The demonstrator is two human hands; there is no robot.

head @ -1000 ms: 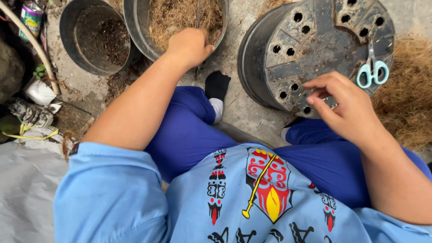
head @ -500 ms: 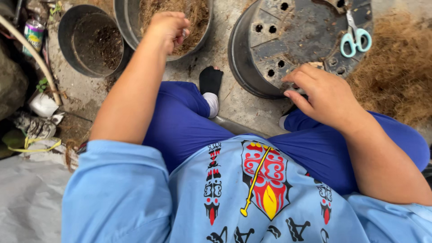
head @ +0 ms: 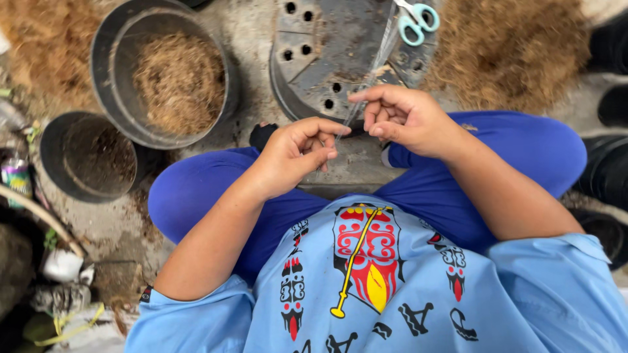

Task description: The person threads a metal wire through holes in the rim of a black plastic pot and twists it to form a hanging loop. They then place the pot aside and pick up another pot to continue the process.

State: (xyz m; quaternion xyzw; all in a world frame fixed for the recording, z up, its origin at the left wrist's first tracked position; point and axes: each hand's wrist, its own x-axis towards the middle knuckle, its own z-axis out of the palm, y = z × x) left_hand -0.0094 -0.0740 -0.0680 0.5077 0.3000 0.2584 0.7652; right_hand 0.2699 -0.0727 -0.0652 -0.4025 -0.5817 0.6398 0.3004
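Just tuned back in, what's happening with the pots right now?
A seated person holds a thin clear strip between both hands: the left hand pinches its lower end, the right hand grips it higher up. This happens over an upturned black pot with drain holes, where scissors lie. To the left stand a pot of brown fibre and a smaller, nearly empty pot.

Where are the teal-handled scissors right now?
The teal-handled scissors lie at the head view's top, on the upturned black plastic pot, above the right hand.
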